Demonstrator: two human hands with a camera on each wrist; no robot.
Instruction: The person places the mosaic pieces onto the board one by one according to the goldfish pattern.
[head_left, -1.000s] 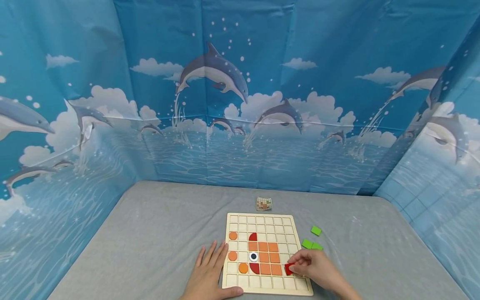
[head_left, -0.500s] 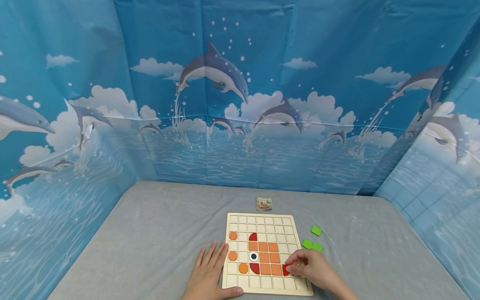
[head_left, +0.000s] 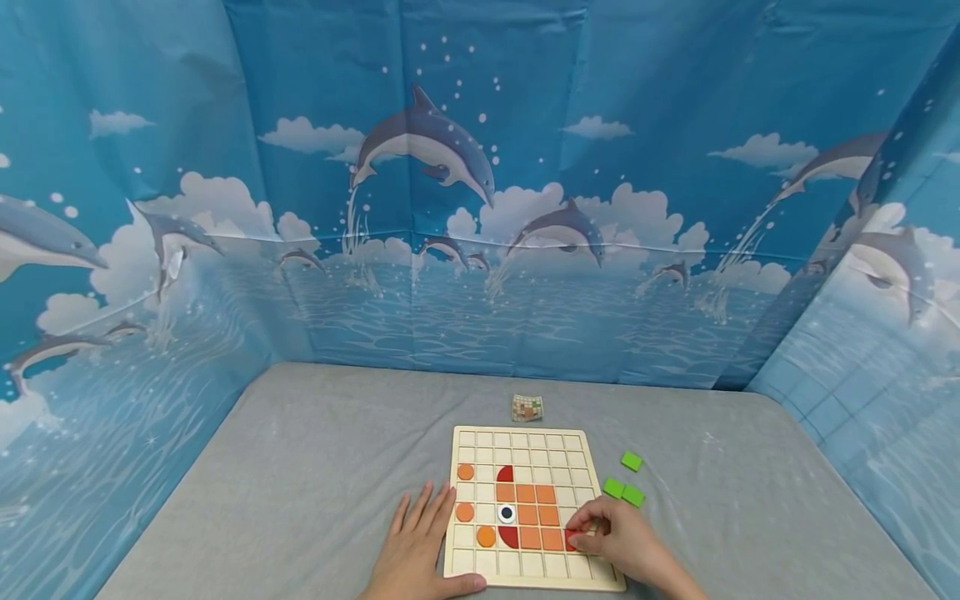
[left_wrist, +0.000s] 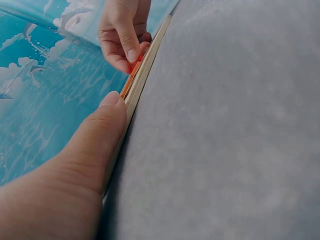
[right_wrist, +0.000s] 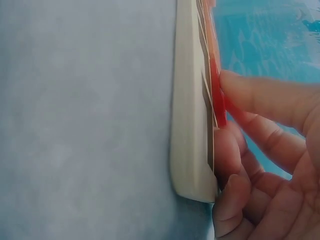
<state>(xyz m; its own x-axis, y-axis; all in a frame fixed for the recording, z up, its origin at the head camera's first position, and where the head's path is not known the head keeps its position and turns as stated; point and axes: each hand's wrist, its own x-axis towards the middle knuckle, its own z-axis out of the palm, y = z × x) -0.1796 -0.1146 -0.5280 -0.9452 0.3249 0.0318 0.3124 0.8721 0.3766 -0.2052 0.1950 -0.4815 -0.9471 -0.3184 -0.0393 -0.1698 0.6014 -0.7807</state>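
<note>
My left hand [head_left: 416, 542] lies with spread, straight fingers along the left edge of a wooden grid board [head_left: 517, 439], its thumb on the near left corner. My right hand [head_left: 626, 537] pinches a red tile [right_wrist: 217, 95] between thumb and fingers. That tile sits low in the grid, just right of an orange square tile [head_left: 552, 540]; the fingers partly cover it. On the board, more orange squares, dark red quarter-round tiles [head_left: 508, 537], an eye tile [head_left: 507, 513] and orange round tiles [head_left: 486, 536] rest in cells.
Three green square tiles [head_left: 632, 461] lie on the grey cloth [head_left: 337, 450] right of the board. A small picture card [head_left: 527, 407] lies beyond its far edge. Blue dolphin-print curtains [head_left: 465, 317] close off the back and sides.
My right hand has moved slightly left with the red tile, which now lies against the orange square beside it. My left hand stays in place.
</note>
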